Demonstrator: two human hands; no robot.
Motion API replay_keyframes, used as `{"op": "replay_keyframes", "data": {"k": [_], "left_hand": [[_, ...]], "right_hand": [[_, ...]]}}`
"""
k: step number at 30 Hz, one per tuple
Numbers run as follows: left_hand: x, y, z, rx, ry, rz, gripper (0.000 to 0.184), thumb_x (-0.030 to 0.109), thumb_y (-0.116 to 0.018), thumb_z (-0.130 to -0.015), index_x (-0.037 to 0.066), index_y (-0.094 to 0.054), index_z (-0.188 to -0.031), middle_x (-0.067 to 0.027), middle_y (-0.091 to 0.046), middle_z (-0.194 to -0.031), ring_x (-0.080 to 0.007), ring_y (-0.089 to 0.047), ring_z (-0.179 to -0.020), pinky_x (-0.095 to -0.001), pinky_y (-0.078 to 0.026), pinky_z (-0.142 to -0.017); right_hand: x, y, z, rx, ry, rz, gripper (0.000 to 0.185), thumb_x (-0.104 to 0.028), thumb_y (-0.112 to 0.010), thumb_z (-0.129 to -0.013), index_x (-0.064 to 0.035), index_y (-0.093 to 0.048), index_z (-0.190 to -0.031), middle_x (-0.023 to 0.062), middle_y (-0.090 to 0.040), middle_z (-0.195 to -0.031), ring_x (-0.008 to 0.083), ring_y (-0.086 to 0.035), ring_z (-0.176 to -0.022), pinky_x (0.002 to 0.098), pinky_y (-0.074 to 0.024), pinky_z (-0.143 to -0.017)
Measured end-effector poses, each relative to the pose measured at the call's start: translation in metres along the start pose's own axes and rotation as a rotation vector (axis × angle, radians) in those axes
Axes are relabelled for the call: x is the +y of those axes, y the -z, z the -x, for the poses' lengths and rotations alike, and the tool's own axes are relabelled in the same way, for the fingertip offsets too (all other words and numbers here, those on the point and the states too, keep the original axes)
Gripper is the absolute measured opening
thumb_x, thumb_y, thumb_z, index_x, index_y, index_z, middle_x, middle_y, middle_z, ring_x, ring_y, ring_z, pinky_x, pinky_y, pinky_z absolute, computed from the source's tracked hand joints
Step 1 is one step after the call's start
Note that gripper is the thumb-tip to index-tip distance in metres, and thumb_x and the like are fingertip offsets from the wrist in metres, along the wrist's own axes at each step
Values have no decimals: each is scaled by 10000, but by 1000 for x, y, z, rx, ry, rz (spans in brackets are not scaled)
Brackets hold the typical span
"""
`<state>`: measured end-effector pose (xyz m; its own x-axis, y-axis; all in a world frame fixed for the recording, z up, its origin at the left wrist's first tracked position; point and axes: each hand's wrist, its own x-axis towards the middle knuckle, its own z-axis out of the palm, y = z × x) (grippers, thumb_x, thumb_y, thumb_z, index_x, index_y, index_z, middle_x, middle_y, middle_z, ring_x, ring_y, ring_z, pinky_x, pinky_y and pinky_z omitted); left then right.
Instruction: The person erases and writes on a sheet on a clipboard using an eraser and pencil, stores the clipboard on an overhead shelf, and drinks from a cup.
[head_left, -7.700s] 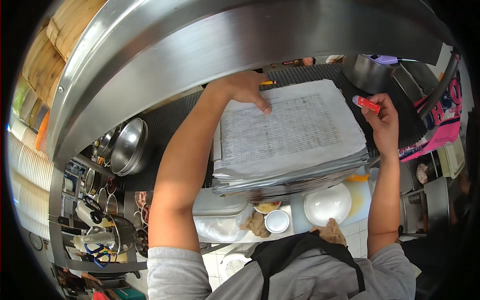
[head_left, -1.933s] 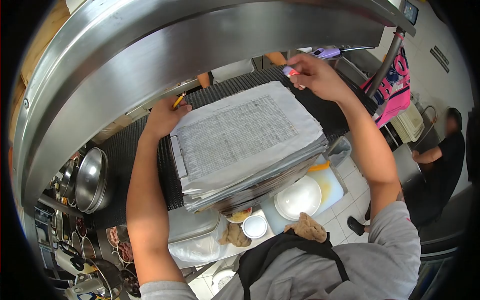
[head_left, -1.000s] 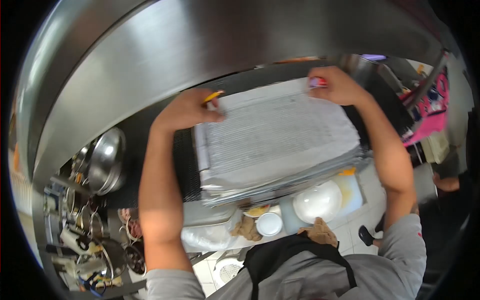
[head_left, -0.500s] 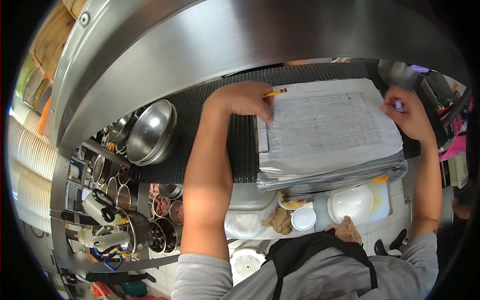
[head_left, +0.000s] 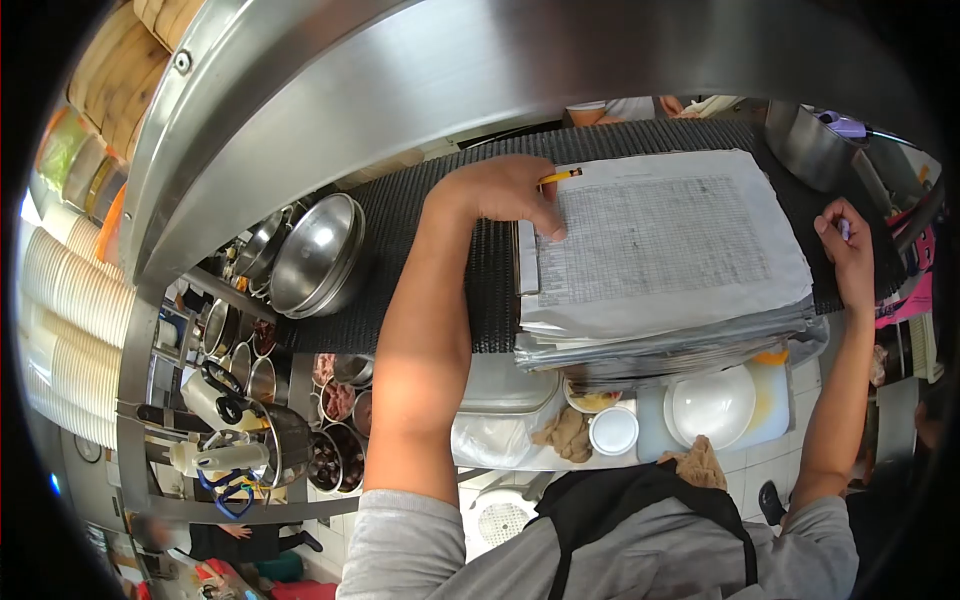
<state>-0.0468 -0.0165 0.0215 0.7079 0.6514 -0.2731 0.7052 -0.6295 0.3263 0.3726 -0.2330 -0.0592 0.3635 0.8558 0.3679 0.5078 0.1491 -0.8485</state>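
My left hand [head_left: 500,192] is closed on a yellow pencil [head_left: 564,176], whose end sticks out past the fingers. Its thumb lies on the left edge of a thick stack of papers [head_left: 665,240], topped by a sheet printed with a fine grid. A clip or metal strip [head_left: 529,270] runs along that edge beneath the hand. To the right of the stack, my right hand [head_left: 848,262] is held apart from the paper. Its curled fingers close on a small purple object [head_left: 845,229], mostly hidden.
The stack lies on a black ribbed mat [head_left: 420,250]. Stacked steel bowls [head_left: 312,255] stand left, and a steel pot [head_left: 812,150] stands right. Below are a white bowl [head_left: 712,405], a white-lidded tub [head_left: 613,430] and meat containers [head_left: 338,400]. A steel hood [head_left: 480,70] hangs close overhead.
My right hand has moved right and slightly down, away from the paper's right edge, still with the purple object. The left hand stays on the stack with the pencil. The view has shifted slightly.
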Motion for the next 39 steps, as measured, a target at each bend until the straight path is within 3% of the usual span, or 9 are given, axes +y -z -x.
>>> {"op": "replay_keyframes", "data": {"k": [15, 24, 39], "left_hand": [[32, 4, -27, -57, 46, -124, 763, 558, -884, -545, -4, -648, -1004, -167, -677, -983, -315, -649, -962, -388, -498, -810], [58, -1, -47, -39, 30, -161, 736, 574, -878, -544, 17, -629, -955, -151, -667, -946, -302, -638, -918, -390, -488, -769], [99, -5, -70, -46, 49, -169, 732, 585, -861, -581, 20, -630, -985, -150, -666, -982, -313, -636, -949, -391, -491, -809]], "right_hand": [[3, -4, 0, -24, 202, 69, 223, -99, -700, -900, -57, -506, -797, -67, -379, -741, 48, -317, -703, 243, -262, -622], [-1, -3, 2, -44, 203, 51, 199, -81, -700, -902, -44, -528, -807, -62, -423, -728, 44, -340, -695, 237, -284, -618], [2, -4, 5, -59, 205, -32, 184, -80, -730, -890, -31, -573, -806, -59, -451, -669, 30, -355, -640, 235, -289, -565]]}}
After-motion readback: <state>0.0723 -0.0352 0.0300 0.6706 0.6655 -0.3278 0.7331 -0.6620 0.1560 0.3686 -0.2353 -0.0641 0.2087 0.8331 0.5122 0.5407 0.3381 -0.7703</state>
